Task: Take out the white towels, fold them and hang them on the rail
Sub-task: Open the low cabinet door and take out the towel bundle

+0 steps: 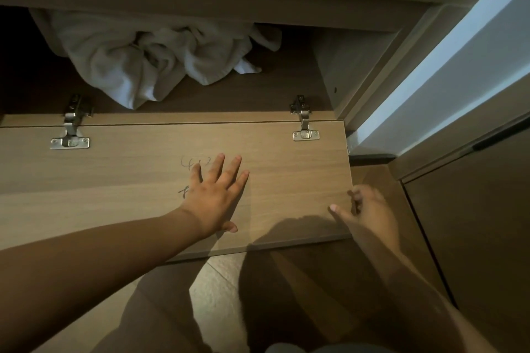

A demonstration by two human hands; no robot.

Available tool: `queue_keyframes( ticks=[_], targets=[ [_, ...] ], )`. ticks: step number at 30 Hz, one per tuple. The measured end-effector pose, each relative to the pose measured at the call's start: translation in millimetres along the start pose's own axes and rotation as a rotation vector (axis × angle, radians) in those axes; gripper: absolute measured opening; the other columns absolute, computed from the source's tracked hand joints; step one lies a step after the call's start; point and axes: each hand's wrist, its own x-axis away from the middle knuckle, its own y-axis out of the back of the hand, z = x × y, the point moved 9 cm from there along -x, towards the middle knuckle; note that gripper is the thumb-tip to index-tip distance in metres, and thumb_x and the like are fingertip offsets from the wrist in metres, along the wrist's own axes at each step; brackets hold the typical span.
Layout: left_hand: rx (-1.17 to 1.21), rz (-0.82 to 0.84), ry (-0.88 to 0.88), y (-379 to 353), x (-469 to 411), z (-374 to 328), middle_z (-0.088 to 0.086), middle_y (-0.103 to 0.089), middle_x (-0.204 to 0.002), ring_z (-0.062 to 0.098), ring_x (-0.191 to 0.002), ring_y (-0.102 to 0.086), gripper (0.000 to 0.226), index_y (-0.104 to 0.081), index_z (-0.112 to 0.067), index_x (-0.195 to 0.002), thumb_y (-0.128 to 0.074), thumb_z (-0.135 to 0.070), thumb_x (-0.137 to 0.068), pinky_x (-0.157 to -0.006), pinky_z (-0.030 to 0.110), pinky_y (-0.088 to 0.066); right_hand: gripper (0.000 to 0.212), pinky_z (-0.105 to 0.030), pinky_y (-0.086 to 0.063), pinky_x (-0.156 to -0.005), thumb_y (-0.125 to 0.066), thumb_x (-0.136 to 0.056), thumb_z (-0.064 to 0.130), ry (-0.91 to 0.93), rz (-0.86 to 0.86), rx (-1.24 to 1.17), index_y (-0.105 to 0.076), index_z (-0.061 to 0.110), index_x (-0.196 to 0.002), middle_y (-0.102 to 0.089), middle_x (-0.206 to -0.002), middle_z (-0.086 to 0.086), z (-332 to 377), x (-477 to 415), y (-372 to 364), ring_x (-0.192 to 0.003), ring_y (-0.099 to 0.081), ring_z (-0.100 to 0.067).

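Crumpled white towels lie in a heap inside the open cabinet, toward its left and middle, partly under the upper shelf edge. The cabinet's wooden flap door hangs folded down toward me on two metal hinges. My left hand lies flat with spread fingers on the door's inner face, over some pencil marks. My right hand holds the door's right edge near the corner, thumb on top and fingers curled under. Neither hand touches the towels. No rail is in view.
Two metal hinges join the door to the cabinet floor. A pale wall strip and a dark wooden panel stand at the right. Tiled floor shows below the door.
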Motion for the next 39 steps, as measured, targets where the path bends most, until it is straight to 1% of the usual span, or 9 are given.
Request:
queue_keyframes(
  ticks=[5, 9, 13, 16, 21, 27, 31, 35, 39],
  targets=[
    [0.054, -0.029, -0.079, 8, 7, 3, 0.009, 0.021, -0.161, 0.035, -0.148, 0.016, 0.099, 0.008, -0.019, -0.154, -0.051, -0.063, -0.088, -0.119, 0.058, -0.009, 0.040, -0.023, -0.046, -0.079, -0.068, -0.083, 0.049, 0.281, 0.024, 0.116, -0.056, 0.034, -0.118, -0.057, -0.113, 0.015, 68, 11, 13, -0.096, -0.051, -0.002],
    [0.320, -0.151, -0.118, 29, 22, 25, 0.006, -0.015, -0.161, 0.026, -0.148, -0.015, 0.069, -0.028, -0.020, -0.150, -0.051, -0.052, -0.093, -0.118, 0.038, -0.021, 0.035, -0.025, -0.048, -0.083, -0.064, -0.088, 0.044, 0.516, 0.063, 0.174, -0.059, 0.028, -0.119, -0.057, -0.113, 0.011, 136, 19, 14, -0.101, -0.055, -0.007],
    [0.512, -0.289, -0.058, 49, 37, 65, 0.004, -0.049, -0.142, 0.021, -0.129, -0.046, 0.043, -0.056, -0.016, -0.131, -0.059, -0.034, -0.092, -0.108, 0.030, -0.037, 0.023, -0.019, -0.044, -0.074, -0.065, -0.088, 0.038, 0.698, 0.059, 0.245, -0.063, 0.028, -0.109, -0.062, -0.104, 0.011, 214, 18, 9, -0.094, -0.059, -0.007],
    [0.562, -0.359, 0.041, 51, 49, 100, 0.002, -0.058, -0.130, 0.017, -0.117, -0.054, 0.039, -0.060, -0.014, -0.127, -0.061, -0.029, -0.091, -0.099, 0.027, -0.042, 0.023, -0.029, -0.051, -0.078, -0.064, -0.089, 0.038, 0.781, 0.055, 0.269, -0.064, 0.027, -0.109, -0.063, -0.109, 0.008, 268, 13, 2, -0.096, -0.060, -0.011],
    [0.572, -0.472, 0.294, 55, 65, 167, 0.008, -0.059, -0.129, 0.025, -0.117, -0.054, 0.043, -0.057, -0.011, -0.130, -0.062, -0.029, -0.091, -0.096, 0.032, -0.042, 0.027, -0.029, -0.046, -0.073, -0.060, -0.091, 0.042, 0.859, 0.097, 0.254, -0.061, 0.028, -0.114, -0.059, -0.108, 0.007, 341, 3, -27, -0.098, -0.058, -0.013],
    [0.994, -0.529, 0.756, 34, 65, 251, 0.009, -0.058, -0.132, 0.026, -0.119, -0.057, 0.051, -0.050, -0.016, -0.137, -0.062, -0.036, -0.092, -0.094, 0.036, -0.047, 0.028, -0.031, -0.049, -0.078, -0.059, -0.092, 0.045, 0.842, 0.153, 0.238, -0.059, 0.028, -0.114, -0.056, -0.109, 0.008, 363, 4, -67, -0.098, -0.056, -0.013],
    [1.143, -0.599, 0.874, 20, 52, 270, 0.012, -0.062, -0.123, 0.030, -0.114, -0.058, 0.059, -0.052, -0.005, -0.131, -0.064, -0.045, -0.089, -0.090, 0.033, -0.047, 0.029, -0.034, -0.050, -0.082, -0.058, -0.092, 0.044, 0.821, 0.158, 0.187, -0.059, 0.025, -0.114, -0.055, -0.113, 0.007, 359, 2, -71, -0.101, -0.056, -0.014],
    [1.250, -0.609, 0.951, 20, 36, 286, 0.013, -0.062, -0.113, 0.032, -0.103, -0.062, 0.070, -0.047, -0.004, -0.125, -0.064, -0.058, -0.083, -0.089, 0.043, -0.054, 0.033, -0.030, -0.045, -0.083, -0.059, -0.092, 0.043, 0.802, 0.165, 0.201, -0.057, 0.026, -0.120, -0.054, -0.117, 0.006, 350, -2, -74, -0.106, -0.053, -0.014],
    [1.316, -0.586, 0.929, 22, 17, 286, 0.009, -0.067, -0.090, 0.027, -0.088, -0.067, 0.062, -0.058, -0.008, -0.097, -0.065, -0.066, -0.077, -0.081, 0.040, -0.056, 0.035, -0.027, -0.044, -0.085, -0.060, -0.091, 0.044, 0.805, 0.121, 0.190, -0.058, 0.027, -0.122, -0.050, -0.116, 0.009, 344, -1, -76, -0.108, -0.050, -0.011]
  ],
)
